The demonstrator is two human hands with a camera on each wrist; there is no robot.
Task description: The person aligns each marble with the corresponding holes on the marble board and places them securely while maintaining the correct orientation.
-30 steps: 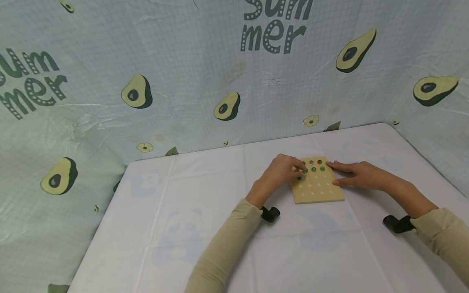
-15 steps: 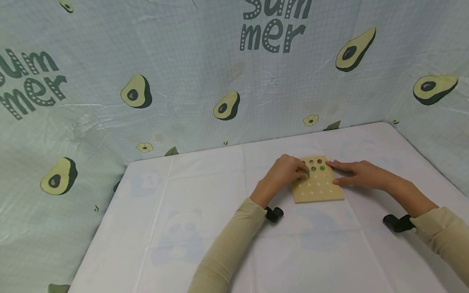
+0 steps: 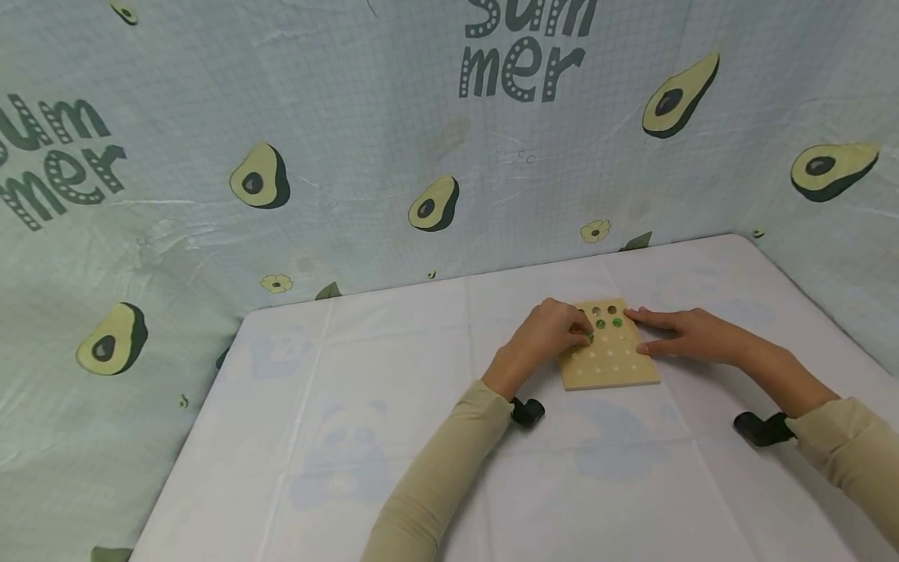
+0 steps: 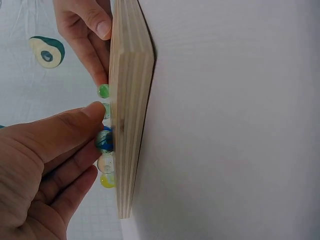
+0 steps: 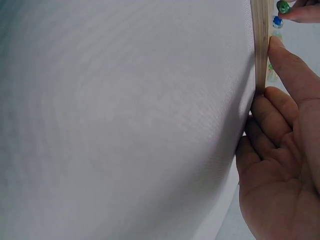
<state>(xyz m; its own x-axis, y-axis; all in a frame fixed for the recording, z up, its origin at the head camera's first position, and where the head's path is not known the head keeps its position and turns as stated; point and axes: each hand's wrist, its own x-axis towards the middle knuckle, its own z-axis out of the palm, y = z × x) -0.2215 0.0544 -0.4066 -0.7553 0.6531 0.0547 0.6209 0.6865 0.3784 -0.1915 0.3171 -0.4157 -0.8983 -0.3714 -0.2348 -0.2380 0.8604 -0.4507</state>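
Observation:
A wooden board with rows of small hollows lies on the table, several glass marbles in its far rows. My left hand is over the board's left side and pinches a green marble between thumb and fingertips. Close to those fingers in the left wrist view, a blue-streaked marble and a yellow marble sit on the board. My right hand rests along the right edge, its fingers extended; in the right wrist view the thumb touches the board's rim.
A white cloth with faint panda prints covers the table. Behind it hangs a pale curtain printed with avocados. Black wrist cameras are worn on both wrists, one at the left cuff and one at the right.
My left hand has shifted slightly right and toward the near side of the board, carrying the green marble from the second row to about the third. My right hand has stayed still.

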